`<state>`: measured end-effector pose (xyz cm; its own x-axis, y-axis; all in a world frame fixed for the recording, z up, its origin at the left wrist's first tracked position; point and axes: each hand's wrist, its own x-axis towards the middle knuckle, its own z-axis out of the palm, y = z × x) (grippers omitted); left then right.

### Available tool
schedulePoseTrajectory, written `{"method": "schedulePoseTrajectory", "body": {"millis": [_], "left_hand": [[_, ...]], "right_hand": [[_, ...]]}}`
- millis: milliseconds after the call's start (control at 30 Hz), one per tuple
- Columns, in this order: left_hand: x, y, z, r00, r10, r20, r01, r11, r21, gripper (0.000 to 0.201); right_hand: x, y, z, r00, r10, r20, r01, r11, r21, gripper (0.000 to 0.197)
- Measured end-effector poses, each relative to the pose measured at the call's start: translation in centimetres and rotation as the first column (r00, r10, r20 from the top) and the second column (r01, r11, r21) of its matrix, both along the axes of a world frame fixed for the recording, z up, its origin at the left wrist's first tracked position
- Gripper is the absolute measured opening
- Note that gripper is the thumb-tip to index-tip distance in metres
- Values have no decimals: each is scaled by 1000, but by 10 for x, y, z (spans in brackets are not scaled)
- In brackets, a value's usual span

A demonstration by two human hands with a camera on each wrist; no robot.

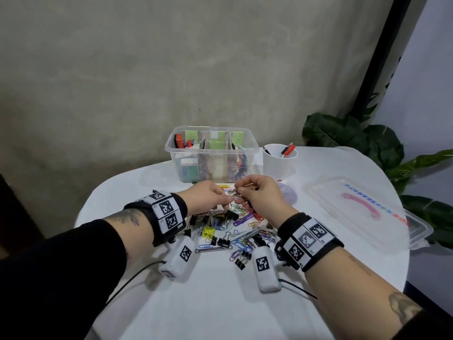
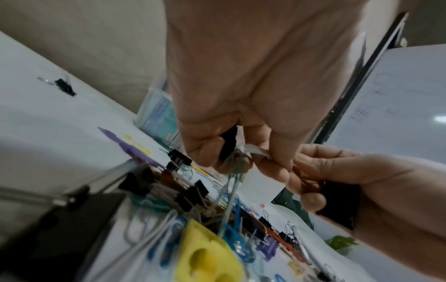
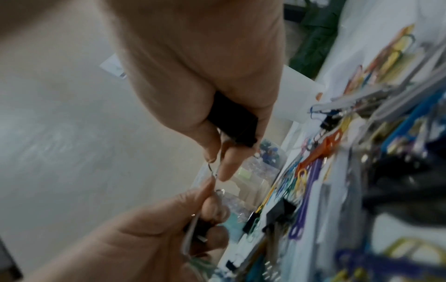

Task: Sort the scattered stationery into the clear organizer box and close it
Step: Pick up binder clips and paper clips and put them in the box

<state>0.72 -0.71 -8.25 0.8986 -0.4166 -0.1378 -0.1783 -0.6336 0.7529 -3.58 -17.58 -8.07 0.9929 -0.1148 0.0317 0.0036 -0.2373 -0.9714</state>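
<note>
black steel fills my right hand [image 3: 218, 106]: a binder clip [image 3: 231, 124] is tucked against the palm while thumb and forefinger pinch a thin wire loop, and my left hand [image 1: 208, 197] pinches the other end of that same tangle, its fingers curled round what looks like another black clip and a few paper clips. both hands hover just above the heap of scattered clips [image 1: 228, 229] in the middle of the white table [image 1: 220, 303], and the clear organizer box [image 1: 212, 153] stands open behind them, its compartments partly filled, its lid [image 1: 362, 209] lying well apart to my right. the risk, as i judge it, is in the snarl: a string of paper clips [image 2: 231, 192] hangs from my left fingers down into the pile, so if i pull the two hands apart sharply the chain may drag more clips along, fling them across the table or off its edge, or the wire handle may slip out of my pinch. carried over like this, a mixed bunch could also drop into the wrong compartment. the head view shows the box, the lid and a white cup [image 1: 279, 160] of pens, but my fingers cover what they hold. the left wrist view alone shows the hanging chain; the right wrist view alone shows the black clip in my palm and the wire bridging both pinches.
</note>
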Motion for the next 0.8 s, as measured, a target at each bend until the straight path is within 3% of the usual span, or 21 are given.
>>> {"method": "schedulePoseTrajectory", "body": {"millis": [100, 200, 367, 500, 800], "left_hand": [[-1, 1, 4, 1000, -12, -12, 13, 999, 41, 40], [2, 3, 7, 999, 14, -47, -16, 999, -47, 37], [1, 3, 8, 999, 24, -23, -27, 986, -162, 18], [1, 3, 3, 997, 24, 70, -11, 985, -174, 19], [-1, 4, 2, 994, 63, 85, -36, 959, -282, 12]], "right_hand": [[4, 1, -2, 998, -39, 53, 46, 991, -130, 7], [7, 2, -1, 994, -72, 79, 84, 984, -160, 7], [9, 2, 3, 995, -99, -4, 99, 994, -41, 5], [9, 3, 3, 997, -50, -54, 49, 998, -27, 5], [4, 6, 2, 999, -13, -48, 13, 1000, -4, 12]]}}
